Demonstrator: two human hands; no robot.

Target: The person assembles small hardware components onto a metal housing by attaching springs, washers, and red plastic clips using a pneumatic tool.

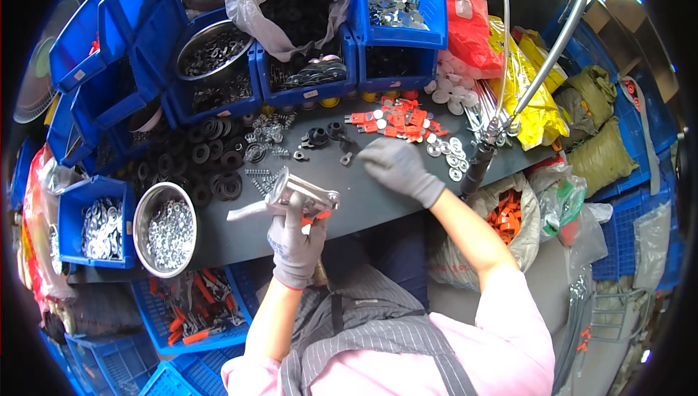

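Note:
My left hand (294, 240), in a grey glove, is closed around a silver metal fitting with a rounded housing and a long flat lever (287, 192). A bit of red shows beneath the fitting, by my fingers. My right hand (400, 168), also gloved, hovers over the dark worktable (363, 207) with its fingers curled together; whatever they may hold is hidden. Just left of it lie a small metal eyelet piece (346, 157) and two black knob-like parts (315, 137). Red plastic clips (403, 120) are heaped beyond it, and pale washers (455, 160) lie to its right.
Coil springs (265, 180) and black rings (211, 150) spread across the left. A steel bowl of small metal parts (166, 229) stands near the front left edge. Blue bins (309, 95) line the back. A metal pole (556, 54) rises at right, above a sack of orange parts (509, 218).

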